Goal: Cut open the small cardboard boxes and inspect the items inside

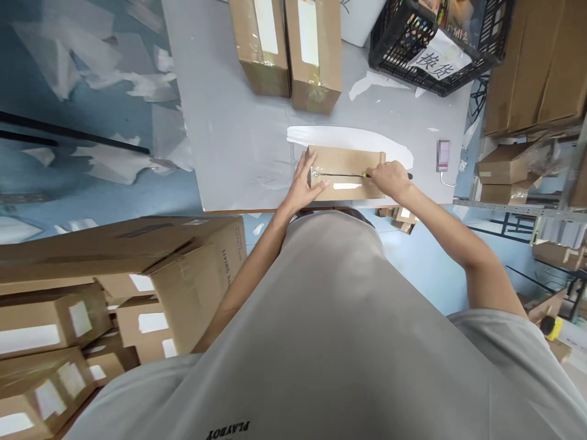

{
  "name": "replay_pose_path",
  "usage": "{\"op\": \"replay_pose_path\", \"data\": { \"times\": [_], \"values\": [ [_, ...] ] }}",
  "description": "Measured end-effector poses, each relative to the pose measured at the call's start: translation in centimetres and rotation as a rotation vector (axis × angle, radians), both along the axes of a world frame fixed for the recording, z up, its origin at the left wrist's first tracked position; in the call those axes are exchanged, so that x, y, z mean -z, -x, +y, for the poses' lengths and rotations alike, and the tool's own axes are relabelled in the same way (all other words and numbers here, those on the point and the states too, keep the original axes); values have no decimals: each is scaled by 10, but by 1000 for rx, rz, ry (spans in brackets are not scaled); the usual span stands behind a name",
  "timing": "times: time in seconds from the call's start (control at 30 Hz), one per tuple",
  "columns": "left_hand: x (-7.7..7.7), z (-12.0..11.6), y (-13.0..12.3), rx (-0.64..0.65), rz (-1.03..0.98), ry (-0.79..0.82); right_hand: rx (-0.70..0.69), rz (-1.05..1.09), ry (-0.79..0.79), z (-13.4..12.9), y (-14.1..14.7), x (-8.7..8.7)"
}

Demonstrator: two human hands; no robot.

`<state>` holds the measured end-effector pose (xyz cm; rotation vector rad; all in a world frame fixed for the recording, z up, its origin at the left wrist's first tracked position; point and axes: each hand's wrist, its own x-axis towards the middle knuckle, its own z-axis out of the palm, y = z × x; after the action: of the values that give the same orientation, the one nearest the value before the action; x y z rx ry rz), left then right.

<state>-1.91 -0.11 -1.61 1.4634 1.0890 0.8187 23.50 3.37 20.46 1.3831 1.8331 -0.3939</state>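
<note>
Head view, table: the grey table [229, 122] stands in front of the person, who wears a grey shirt [339, 318].
Box: a long brown box [346, 160] lies flat at the table's near edge, right before the person, with a white label [347, 186] on its top and a dark line running lengthwise along the middle.
Left hand: the left hand [302, 188] is at the box's left end, thumb and fingers spread wide, the thumb on the top and the other fingers about the far left corner; it touches the box without closing round it.
Right hand: the right hand [389, 177] is over the box's right end, fingers curled closed round a slim tool.
Tool: the tool's black end [409, 176] sticks out behind the hand; a yellow part shows at the fingertips, over the dark line.
Paper: a white strip [348, 133] lies just beyond the box.
Far side: two taped cartons [328, 36] stand side by side; to their right is a black crate [398, 46] with a handwritten sign [438, 58].
Phone: a phone [443, 146] lies near the right edge, a white cable [447, 183] at its near end.
</note>
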Motion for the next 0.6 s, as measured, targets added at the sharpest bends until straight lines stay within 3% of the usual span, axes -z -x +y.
{"op": "replay_pose_path", "data": {
  "times": [0.13,0.3,0.6],
  "values": [
    [1,1,-1,-21,23,-2,10,-31,-14,-4,-45,-5],
    [-1,-4,-3,-120,117,11,-30,13,-5,-2,-72,4],
    [-25,-15,-16,-251,312,26,-78,129,3,2,-135,13]
  ]
}}
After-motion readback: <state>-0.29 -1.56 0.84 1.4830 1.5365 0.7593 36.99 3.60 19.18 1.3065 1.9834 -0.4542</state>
